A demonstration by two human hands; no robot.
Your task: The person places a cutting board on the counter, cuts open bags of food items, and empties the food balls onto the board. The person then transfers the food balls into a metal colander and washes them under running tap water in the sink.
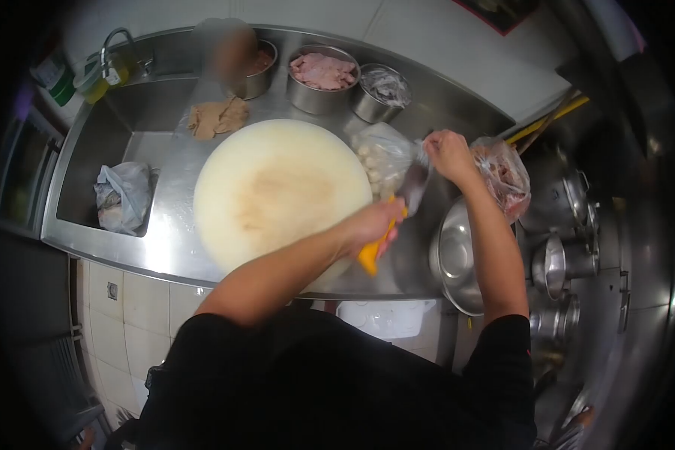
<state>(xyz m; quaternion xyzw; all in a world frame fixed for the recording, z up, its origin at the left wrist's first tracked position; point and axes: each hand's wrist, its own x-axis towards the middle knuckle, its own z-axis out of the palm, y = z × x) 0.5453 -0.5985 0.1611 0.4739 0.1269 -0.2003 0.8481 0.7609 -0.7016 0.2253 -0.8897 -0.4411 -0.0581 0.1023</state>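
My left hand (448, 152) is closed on the gathered top of a clear plastic bag (386, 154) that holds pale round pieces. A yellow-handled knife (369, 256) is gripped in my right hand (380, 223), over the right edge of a large round cutting board (277, 195). The knife's dark blade points up toward the bag's right side; motion blurs it, and whether it touches the plastic cannot be made out. Just right of my left wrist lies another clear bag (506, 176) with reddish meat.
Behind the board stand metal pots (319, 97), one with pink meat. A brown cloth-like piece (219, 118) lies at the board's upper left. The sink (82, 176) at left holds a plastic bag (124, 196). A steel bowl (456, 259) sits under my left forearm.
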